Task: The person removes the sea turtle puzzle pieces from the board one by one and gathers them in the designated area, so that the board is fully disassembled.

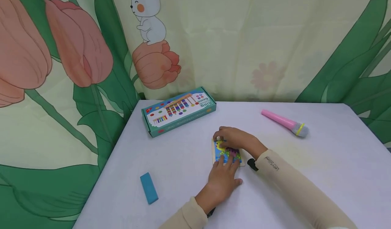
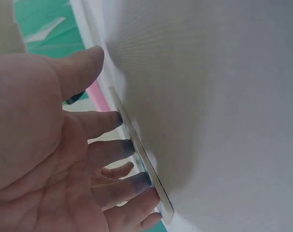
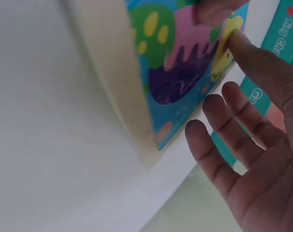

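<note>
A small wooden picture puzzle [image 1: 217, 154] with a pale border lies on the white table, showing yellow, purple, pink and green shapes on blue. My left hand [image 1: 222, 181] rests straight, spread fingertips on its near part; the left wrist view shows these fingers against the thin board [image 2: 144, 157], seen edge-on, with the thumb apart. Over the far left part bends my right hand [image 1: 235, 138]. Its thumb and index finger pinch at the yellow piece [image 3: 222, 60], partly covering it, while the other fingers [image 3: 216, 169] hang loosely beyond the board's edge.
A green game box [image 1: 180, 111] lies behind the puzzle to the left. A pink toy microphone [image 1: 284, 122] is at the back right, and a blue block [image 1: 149, 188] at the front left. Behind the table hangs a printed curtain [image 1: 220, 52].
</note>
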Demonstrator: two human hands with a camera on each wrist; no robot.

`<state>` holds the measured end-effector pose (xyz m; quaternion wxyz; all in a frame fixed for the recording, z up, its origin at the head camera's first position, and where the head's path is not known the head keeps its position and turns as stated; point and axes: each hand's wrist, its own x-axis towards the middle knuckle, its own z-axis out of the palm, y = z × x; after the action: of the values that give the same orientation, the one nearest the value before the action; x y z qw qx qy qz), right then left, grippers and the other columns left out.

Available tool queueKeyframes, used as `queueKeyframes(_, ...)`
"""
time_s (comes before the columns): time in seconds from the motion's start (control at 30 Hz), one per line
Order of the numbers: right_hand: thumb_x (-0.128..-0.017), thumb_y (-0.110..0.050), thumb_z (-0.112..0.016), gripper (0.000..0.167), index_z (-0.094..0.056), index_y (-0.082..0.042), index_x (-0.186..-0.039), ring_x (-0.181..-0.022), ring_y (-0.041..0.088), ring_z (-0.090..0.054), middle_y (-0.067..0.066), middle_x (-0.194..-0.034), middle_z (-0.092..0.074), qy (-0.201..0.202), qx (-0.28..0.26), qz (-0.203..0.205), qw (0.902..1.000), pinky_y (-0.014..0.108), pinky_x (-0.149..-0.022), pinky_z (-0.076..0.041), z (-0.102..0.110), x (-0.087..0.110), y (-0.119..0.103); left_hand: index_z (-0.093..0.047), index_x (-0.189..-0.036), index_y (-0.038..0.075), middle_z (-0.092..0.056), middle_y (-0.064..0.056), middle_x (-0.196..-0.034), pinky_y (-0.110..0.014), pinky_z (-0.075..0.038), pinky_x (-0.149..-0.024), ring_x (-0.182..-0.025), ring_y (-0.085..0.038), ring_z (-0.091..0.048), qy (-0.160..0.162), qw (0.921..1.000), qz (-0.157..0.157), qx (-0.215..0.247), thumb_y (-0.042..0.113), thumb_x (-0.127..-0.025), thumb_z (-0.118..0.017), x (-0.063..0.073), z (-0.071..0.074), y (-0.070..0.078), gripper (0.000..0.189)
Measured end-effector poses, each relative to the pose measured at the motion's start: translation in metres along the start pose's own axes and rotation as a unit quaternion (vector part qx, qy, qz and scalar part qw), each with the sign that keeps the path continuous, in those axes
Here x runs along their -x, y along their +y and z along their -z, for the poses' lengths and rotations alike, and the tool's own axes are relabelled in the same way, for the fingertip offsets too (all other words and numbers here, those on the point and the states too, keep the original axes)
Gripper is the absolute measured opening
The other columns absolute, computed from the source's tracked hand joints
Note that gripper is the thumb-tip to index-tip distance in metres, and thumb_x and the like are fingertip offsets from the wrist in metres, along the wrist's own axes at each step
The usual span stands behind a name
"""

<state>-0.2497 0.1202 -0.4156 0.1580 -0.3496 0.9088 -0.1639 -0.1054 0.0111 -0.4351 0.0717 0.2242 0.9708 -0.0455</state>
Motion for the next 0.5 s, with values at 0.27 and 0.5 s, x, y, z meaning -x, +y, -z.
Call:
queueKeyframes(0.27, -0.093, -0.008, -0.077, 0.025, -0.069, -0.013, -0.116, -0.095, 0.018, -0.058, 0.001, -0.104, -0.060, -0.015, -0.034, -0.001, 0.9993, 0.037, -0.092, -0.053, 0.0020, -0.0040, 0.0004, -0.042, -0.157, 0.026, -0.036, 0.003, -0.163, -0.036, -0.040, -0.112, -0.146, -0.026, -0.036, -0.007, 0.9999, 0.002, 0.008, 0.059, -0.100, -0.055, -0.0011, -0.0017, -0.0011, 0.067)
queueKeyframes(0.5, -0.091, -0.002, -0.076, 0.024, -0.066, -0.010, -0.112, -0.086, 0.017, -0.057, 0.001, -0.102, -0.063, 0.021, -0.112, 0.000, 0.9935, 0.033, -0.083, -0.051, -0.0034, -0.0003, 0.0061, -0.040, -0.158, 0.028, -0.035, 0.006, -0.163, -0.035, -0.040, -0.112, -0.146, -0.024, -0.036, -0.015, 0.9998, 0.005, -0.012, 0.060, -0.101, -0.051, -0.0039, -0.0034, -0.0017, 0.066)
